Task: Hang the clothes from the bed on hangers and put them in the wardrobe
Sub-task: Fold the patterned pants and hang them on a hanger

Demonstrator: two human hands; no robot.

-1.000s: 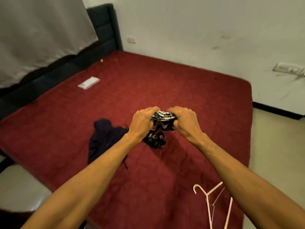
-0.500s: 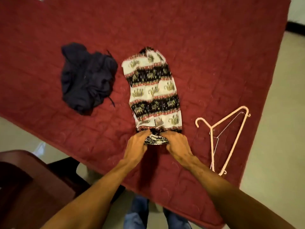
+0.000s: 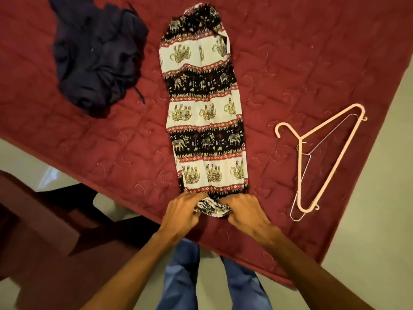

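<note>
Bare red bedspread [image 3: 290, 52] lies open between the patterned trousers [image 3: 205, 108] and pink hanger [image 3: 317, 153].

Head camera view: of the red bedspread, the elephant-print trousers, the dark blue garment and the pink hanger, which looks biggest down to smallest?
1. red bedspread, running out of frame.
2. elephant-print trousers, laid out long.
3. dark blue garment and pink hanger: similar spread, one crumpled, one only an outline, so unranked.
</note>
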